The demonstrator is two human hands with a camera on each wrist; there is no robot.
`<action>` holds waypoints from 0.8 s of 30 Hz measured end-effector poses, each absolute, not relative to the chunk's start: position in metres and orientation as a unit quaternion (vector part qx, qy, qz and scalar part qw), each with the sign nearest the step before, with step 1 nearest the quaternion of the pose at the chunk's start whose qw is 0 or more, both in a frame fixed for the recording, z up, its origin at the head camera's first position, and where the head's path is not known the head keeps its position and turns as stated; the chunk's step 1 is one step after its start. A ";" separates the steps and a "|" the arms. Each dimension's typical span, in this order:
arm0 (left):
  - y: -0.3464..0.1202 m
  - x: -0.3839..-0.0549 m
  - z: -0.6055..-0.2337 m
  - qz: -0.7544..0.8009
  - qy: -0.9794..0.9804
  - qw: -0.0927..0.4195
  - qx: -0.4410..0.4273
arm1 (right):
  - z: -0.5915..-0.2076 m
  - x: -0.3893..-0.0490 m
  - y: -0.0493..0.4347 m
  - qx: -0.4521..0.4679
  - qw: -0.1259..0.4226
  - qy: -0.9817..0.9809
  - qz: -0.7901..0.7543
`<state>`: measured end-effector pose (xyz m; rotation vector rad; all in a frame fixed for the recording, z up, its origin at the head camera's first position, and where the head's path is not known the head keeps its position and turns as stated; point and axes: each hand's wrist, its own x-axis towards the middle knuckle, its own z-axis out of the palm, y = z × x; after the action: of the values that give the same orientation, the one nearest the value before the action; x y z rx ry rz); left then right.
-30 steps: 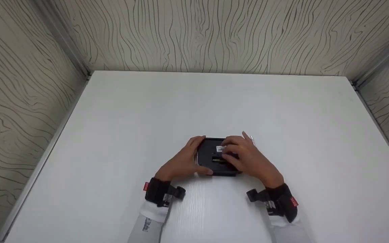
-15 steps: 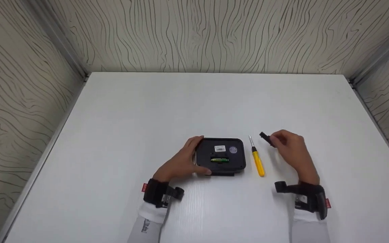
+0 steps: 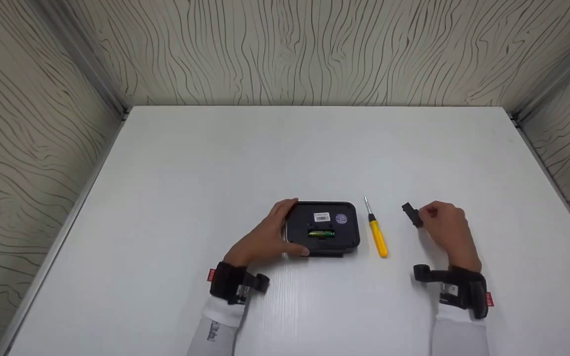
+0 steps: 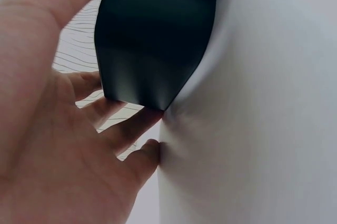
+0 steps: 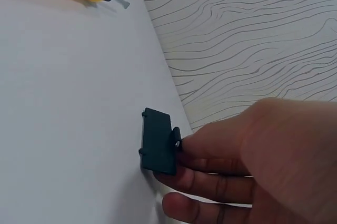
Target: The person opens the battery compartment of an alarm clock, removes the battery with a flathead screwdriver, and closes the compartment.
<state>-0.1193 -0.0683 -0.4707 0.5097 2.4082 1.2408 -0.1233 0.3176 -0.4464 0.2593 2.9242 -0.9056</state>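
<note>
The left hand (image 3: 264,236) held its fingers clamped on the left end of the black device (image 3: 347,236), battery (image 3: 321,234) exposed, on the worktop (image 3: 285,158). The right hand (image 3: 449,230) pinched the battery cover (image 3: 411,213) beyond the yellow-handled screwdriver (image 3: 377,236).

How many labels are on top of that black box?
2 in the head view: a white rectangular label and, right of it, a round purplish one. The left hand covers part of the black box, so others may be hidden.
</note>
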 end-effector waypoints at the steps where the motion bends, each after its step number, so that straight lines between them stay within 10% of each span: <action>1: -0.068 -0.119 -0.470 0.440 0.859 0.191 0.181 | -0.446 -0.123 0.317 0.090 0.035 0.952 -0.290; 24: -0.069 -0.118 -0.470 0.439 0.860 0.196 0.168 | -0.448 -0.119 0.321 0.086 0.052 0.951 -0.291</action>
<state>-0.1182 -0.0686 -0.4696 0.4712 2.4096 1.2309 -0.1188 0.3214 -0.4477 0.2614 2.8946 -0.8858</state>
